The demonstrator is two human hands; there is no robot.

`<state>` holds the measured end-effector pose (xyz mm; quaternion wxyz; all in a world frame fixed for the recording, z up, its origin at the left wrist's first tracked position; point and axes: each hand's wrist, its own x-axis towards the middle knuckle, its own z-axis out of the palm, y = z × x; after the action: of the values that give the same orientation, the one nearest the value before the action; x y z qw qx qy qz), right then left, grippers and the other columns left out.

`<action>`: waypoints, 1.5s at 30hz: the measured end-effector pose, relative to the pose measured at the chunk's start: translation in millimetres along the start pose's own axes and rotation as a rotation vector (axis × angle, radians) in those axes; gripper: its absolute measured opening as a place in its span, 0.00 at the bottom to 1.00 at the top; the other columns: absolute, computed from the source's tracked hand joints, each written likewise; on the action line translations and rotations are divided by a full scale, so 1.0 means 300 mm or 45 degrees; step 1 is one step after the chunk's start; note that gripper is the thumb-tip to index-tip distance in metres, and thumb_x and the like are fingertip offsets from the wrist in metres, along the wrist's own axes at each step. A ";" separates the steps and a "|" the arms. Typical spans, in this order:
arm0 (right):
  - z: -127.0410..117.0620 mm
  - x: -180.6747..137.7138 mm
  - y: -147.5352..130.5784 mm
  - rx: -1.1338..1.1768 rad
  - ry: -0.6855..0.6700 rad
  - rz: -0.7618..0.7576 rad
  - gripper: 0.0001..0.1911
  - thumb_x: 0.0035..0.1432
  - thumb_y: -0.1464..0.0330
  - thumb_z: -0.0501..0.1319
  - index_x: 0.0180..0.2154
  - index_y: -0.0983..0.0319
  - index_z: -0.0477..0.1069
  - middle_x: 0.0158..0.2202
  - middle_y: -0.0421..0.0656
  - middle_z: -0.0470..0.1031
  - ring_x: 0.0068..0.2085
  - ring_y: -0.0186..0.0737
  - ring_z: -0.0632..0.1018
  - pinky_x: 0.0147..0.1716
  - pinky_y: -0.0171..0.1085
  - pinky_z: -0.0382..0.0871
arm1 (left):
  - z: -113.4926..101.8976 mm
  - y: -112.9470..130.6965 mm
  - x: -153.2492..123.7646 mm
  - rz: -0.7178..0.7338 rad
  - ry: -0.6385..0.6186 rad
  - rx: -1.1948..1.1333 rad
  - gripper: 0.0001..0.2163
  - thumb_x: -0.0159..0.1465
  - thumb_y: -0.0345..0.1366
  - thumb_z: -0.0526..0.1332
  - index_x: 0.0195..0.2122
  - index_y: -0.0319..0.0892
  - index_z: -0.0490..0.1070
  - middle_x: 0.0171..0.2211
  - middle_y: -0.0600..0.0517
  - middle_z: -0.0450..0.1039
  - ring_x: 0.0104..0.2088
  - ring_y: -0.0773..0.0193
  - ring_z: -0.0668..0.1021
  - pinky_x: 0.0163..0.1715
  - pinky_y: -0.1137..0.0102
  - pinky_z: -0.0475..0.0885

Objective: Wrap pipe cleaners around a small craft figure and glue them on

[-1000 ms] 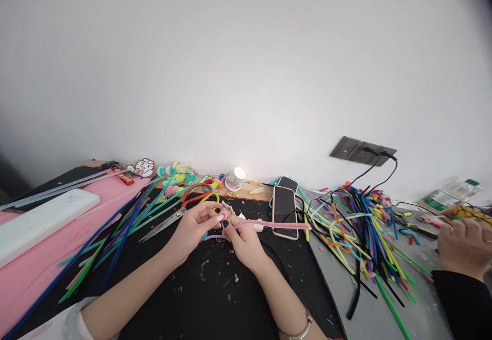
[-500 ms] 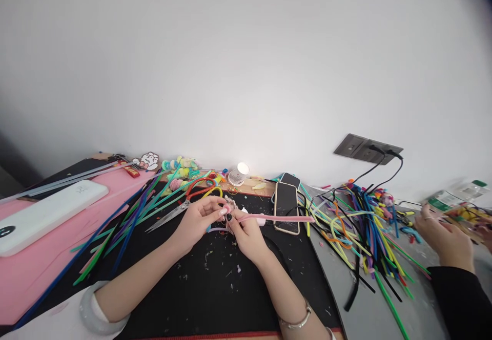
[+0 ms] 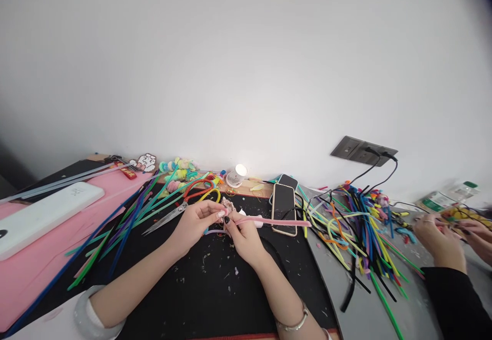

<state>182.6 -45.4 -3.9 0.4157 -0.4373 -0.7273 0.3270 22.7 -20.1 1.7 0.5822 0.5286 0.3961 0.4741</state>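
A pink pipe cleaner [image 3: 282, 221] runs out to the right from between my two hands. My left hand [image 3: 198, 222] pinches its curled end between thumb and forefinger. Close against it, my right hand [image 3: 243, 235] is closed on the same pipe cleaner, with the long straight part passing over the knuckles. Behind the fingertips lies a small brownish-white item [image 3: 227, 206] that I cannot make out, partly covered by the hands. Scissors with red handles [image 3: 198, 189] rest just left of my left hand, blades pointing toward me.
Phones [image 3: 283, 209] lie right of my hands. A lit white cup [image 3: 236, 175] stands by the wall. Loose pipe cleaners [image 3: 361, 237] pile up on the right, others [image 3: 126, 227] on the left beside a white device [image 3: 49, 217]. Another person's hands [image 3: 440, 240] work at far right.
My hands keep their pinch on the pink pipe cleaner, with barely any shift. The whole view slides slightly left. At far right, the other person's hands come closer together.
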 end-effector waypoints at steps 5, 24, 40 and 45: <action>0.001 -0.002 0.005 -0.029 0.009 0.010 0.16 0.66 0.63 0.49 0.25 0.60 0.59 0.23 0.38 0.61 0.27 0.36 0.64 0.28 0.34 0.58 | -0.002 -0.005 0.001 -0.003 -0.008 0.003 0.13 0.52 0.44 0.69 0.33 0.41 0.78 0.33 0.48 0.81 0.34 0.59 0.81 0.38 0.65 0.75; -0.002 -0.002 -0.002 -0.043 0.001 -0.007 0.15 0.66 0.65 0.48 0.25 0.59 0.59 0.23 0.37 0.60 0.27 0.36 0.64 0.28 0.34 0.57 | 0.002 0.002 -0.002 -0.034 0.015 -0.004 0.13 0.50 0.44 0.70 0.32 0.40 0.79 0.31 0.49 0.81 0.32 0.60 0.79 0.37 0.67 0.75; -0.001 0.000 -0.001 -0.037 -0.010 -0.018 0.13 0.65 0.66 0.49 0.26 0.60 0.59 0.23 0.37 0.60 0.27 0.35 0.63 0.28 0.34 0.57 | 0.001 -0.006 0.006 -0.027 0.025 -0.015 0.13 0.49 0.44 0.71 0.30 0.40 0.79 0.31 0.48 0.81 0.32 0.60 0.80 0.37 0.66 0.75; 0.000 -0.002 0.006 -0.019 -0.017 -0.014 0.13 0.65 0.67 0.49 0.26 0.60 0.59 0.23 0.37 0.59 0.27 0.35 0.63 0.28 0.34 0.56 | 0.002 -0.010 0.007 -0.007 0.021 -0.023 0.12 0.49 0.44 0.71 0.31 0.41 0.79 0.32 0.48 0.81 0.33 0.60 0.80 0.37 0.66 0.75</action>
<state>183.5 -45.2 -5.7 0.4095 -0.4342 -0.7349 0.3221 24.3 -18.1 -1.2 0.5850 0.5184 0.3981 0.4802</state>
